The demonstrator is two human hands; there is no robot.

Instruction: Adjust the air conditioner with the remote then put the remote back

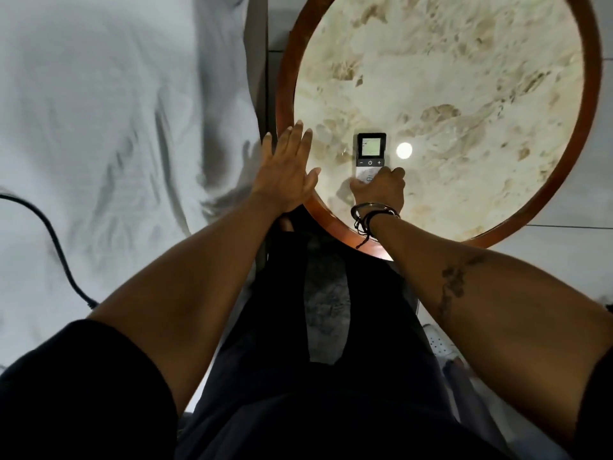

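Note:
A white remote (pixel 371 151) with a dark top and a lit screen lies flat on the round marble table (pixel 464 78), near its front left part. My right hand (pixel 381 189), with bracelets at the wrist, grips the remote's lower end, fingers curled over it and hiding its lower buttons. My left hand (pixel 289 167) hovers flat with fingers spread over the table's left wooden rim, holding nothing, a short way left of the remote.
A bed with a rumpled white sheet (pixel 116 127) fills the left side, with a black cable (pixel 49 234) lying across it. A bright round light spot (pixel 404 150) shows on the marble right of the remote. Grey floor tiles (pixel 570 254) lie beyond the table.

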